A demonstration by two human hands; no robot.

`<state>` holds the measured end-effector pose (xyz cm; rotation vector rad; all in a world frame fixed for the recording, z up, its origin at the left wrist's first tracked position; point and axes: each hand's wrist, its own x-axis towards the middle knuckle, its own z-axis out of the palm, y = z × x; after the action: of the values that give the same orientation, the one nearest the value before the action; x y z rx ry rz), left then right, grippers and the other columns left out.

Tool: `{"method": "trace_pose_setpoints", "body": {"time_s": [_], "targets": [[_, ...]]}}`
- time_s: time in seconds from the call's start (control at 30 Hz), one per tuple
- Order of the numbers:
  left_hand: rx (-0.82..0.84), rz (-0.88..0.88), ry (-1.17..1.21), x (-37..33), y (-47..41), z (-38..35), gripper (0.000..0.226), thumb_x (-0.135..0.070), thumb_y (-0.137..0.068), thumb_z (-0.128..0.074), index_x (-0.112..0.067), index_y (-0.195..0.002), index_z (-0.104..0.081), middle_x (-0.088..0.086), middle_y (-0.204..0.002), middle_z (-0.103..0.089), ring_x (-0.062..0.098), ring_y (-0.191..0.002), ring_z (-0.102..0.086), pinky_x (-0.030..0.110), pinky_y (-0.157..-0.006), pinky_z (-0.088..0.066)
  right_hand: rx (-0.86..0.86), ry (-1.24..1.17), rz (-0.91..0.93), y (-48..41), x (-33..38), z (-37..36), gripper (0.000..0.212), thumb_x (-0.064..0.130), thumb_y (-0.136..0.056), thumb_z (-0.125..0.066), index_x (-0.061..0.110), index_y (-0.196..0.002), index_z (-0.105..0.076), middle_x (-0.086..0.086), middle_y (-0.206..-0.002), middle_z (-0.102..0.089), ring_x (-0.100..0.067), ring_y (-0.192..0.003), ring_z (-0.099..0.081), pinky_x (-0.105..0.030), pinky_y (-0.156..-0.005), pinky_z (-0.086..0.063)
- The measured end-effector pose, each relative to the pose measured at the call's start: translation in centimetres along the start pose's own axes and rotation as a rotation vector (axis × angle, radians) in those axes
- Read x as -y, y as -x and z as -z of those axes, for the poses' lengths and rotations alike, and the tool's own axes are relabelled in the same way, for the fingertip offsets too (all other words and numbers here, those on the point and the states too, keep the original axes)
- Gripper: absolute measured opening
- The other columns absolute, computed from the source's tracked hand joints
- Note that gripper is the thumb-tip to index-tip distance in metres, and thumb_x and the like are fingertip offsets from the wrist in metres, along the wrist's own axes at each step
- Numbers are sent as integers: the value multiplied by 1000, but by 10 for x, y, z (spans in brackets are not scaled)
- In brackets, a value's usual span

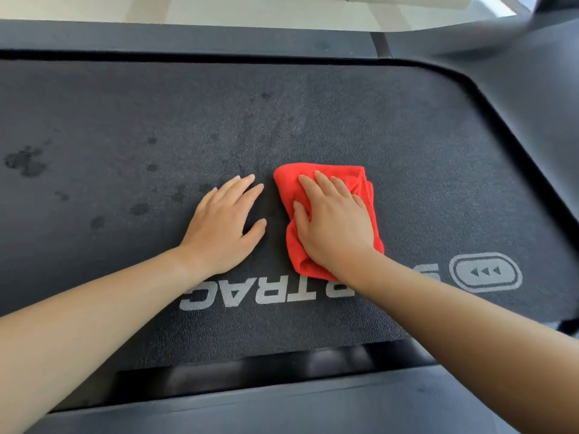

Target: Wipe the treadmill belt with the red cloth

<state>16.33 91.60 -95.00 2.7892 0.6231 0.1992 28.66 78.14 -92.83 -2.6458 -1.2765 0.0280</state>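
**Cloth flat on belt, both hands down**

Red cloth, folded and rumpled, lies on the treadmill belt just beyond the printed lettering. Its long axis runs away from the person, across the belt's width. The right hand presses it, fingers straight and pointing away. The left hand rests flat on bare belt just beside it, fingers loosely spread. Dark damp spots sit to the left.
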Motion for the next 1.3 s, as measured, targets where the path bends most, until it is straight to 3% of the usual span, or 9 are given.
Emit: {"method": "trace_pose_setpoints", "body": {"time_s": [0.27,0.53,0.7,0.9,1.13,1.3], "targets": [[31,20,-44,28,-61,4,59,-44,-92,-41,-21,-145,-28,1,-155,-19,20,-144,-12,46,-115,-13,-31,-2,-45,-51,3,-8,45,37,-96,-35,22,-138,-39,-2,-146,-39,-25,-132,-33,-44,-99,-34],[34,-84,-11,51,-155,7,58,-38,-94,-43,-20,-146,-25,-2,-155,-22,17,-143,-17,48,-114,-19,-87,-23,-99,-138,-11,-11,42,35,-95,-36,19,-133,-44,-1,-134,-49,-27,-122,-42,-42,-93,-38],[3,14,-18,62,-204,2,59,-40,-93,-42,-19,-146,-27,-1,-155,-23,17,-143,-16,46,-115,-14,-95,-25,-90,-187,-18,-15,39,34,-95,-36,18,-130,-46,-2,-132,-51,-28,-121,-43,-42,-94,-40],[-111,55,9,66,-209,-6,57,-43,-89,-46,-23,-142,-36,-6,-151,-30,15,-139,-23,39,-115,-15,-102,-33,-79,-239,-25,-18,38,33,-94,-37,17,-128,-48,-4,-131,-52,-28,-119,-44,-42,-91,-41],[-123,46,-1,69,-212,-8,58,-46,-88,-43,-25,-141,-36,-10,-150,-30,12,-139,-22,38,-115,-15,-79,-54,-86,-302,-29,-18,41,33,-94,-37,17,-131,-46,-3,-134,-50,-27,-122,-43,-41,-90,-39],[-131,38,-5,70,-213,-7,57,-45,-88,-44,-24,-140,-37,-9,-149,-32,12,-138,-23,39,-114,-15,-82,-27,-85,-299,-27,-19,40,33,-94,-37,18,-130,-45,-4,-132,-51,-28,-121,-44,-39,-88,-39]]}}
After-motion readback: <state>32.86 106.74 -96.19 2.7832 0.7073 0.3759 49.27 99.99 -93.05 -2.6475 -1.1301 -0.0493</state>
